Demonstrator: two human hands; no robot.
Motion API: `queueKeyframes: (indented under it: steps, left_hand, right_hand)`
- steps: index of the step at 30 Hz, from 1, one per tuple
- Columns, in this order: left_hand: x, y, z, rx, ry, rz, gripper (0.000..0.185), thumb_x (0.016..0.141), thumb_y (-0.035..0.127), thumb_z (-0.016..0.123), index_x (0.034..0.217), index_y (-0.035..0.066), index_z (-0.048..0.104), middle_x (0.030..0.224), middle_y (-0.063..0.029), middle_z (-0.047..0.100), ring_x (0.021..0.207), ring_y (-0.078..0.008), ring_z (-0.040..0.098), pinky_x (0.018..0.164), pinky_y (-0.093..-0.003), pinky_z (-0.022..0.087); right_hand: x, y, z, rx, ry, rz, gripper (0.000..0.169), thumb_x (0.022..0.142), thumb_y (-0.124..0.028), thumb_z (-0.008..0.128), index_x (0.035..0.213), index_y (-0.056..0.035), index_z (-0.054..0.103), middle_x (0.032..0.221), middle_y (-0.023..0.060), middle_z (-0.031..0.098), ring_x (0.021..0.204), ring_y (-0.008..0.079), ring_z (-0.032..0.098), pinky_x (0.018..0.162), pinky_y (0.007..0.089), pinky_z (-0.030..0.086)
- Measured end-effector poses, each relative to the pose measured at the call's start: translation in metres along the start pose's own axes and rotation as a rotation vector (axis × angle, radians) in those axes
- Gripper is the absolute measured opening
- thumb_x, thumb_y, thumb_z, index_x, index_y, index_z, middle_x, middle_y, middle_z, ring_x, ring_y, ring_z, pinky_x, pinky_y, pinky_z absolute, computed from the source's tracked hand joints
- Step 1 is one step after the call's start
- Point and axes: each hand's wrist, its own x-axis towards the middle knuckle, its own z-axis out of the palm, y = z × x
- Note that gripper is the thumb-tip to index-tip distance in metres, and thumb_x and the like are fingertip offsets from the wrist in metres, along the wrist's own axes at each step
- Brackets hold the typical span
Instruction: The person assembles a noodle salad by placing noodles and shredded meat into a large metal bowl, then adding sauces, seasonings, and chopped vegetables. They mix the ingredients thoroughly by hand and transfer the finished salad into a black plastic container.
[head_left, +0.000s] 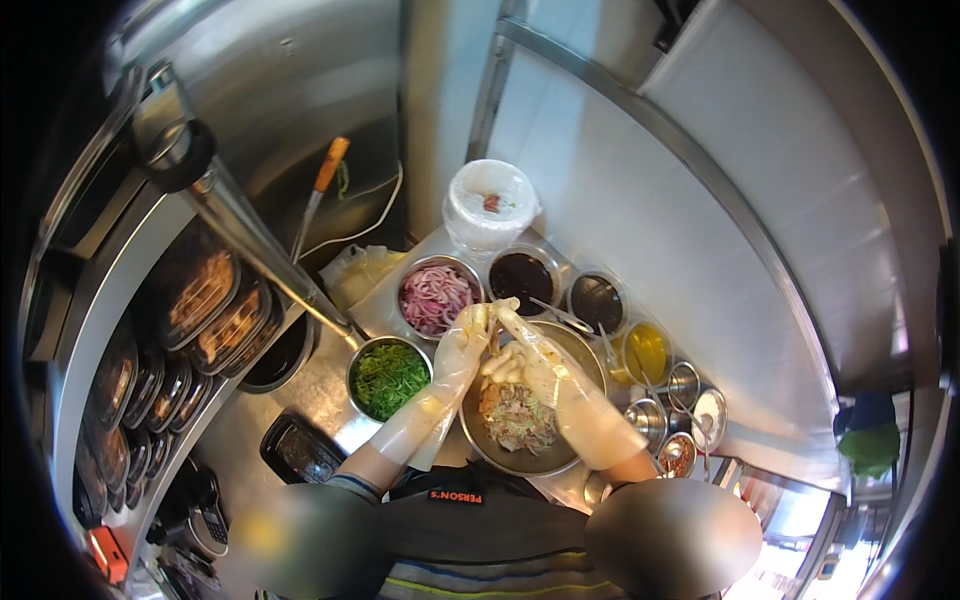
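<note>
Both my hands wear clear plastic gloves and meet above the far part of a round metal bowl. Shredded food, pale strands mixed with green bits, lies in the bowl. My left hand and my right hand have their fingers closed together around a small brownish strip of food, mostly hidden by the gloves. Just beyond my left hand stands a metal container of sliced red onion. Chopped green herbs fill a metal pot left of my left forearm.
Tubs of dark liquid and a tub of yellow oil stand behind the bowl. A plastic-wrapped tub is in the corner. Small containers with spoons crowd the right. A black tray lies left, below shelved lidded food containers.
</note>
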Motion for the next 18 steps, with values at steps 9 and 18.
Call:
queueKeyframes:
  steps: [9,18]
  left_hand:
    - [0.004,-0.001,0.057,0.163,-0.004,0.012,0.041,0.106,0.029,0.047,0.133,-0.002,0.052,0.127,-0.0111,0.062,0.092,-0.0128,0.059,0.085,-0.0259,0.050]
    - [0.002,0.024,0.052,0.128,-0.190,-0.134,0.045,0.091,-0.002,0.048,0.136,0.000,0.054,0.131,-0.0097,0.063,0.119,-0.0178,0.060,0.105,-0.0294,0.043]
  right_hand:
    - [0.022,0.042,0.006,0.689,0.251,-0.299,0.030,0.099,-0.038,0.059,0.114,-0.0127,0.060,0.091,0.0007,0.063,0.070,0.0062,0.053,0.060,0.0190,0.042]
    - [0.013,0.032,-0.004,0.555,0.234,-0.412,0.018,0.102,-0.023,0.055,0.113,-0.0086,0.055,0.092,-0.0026,0.057,0.073,0.0022,0.048,0.063,0.0173,0.039]
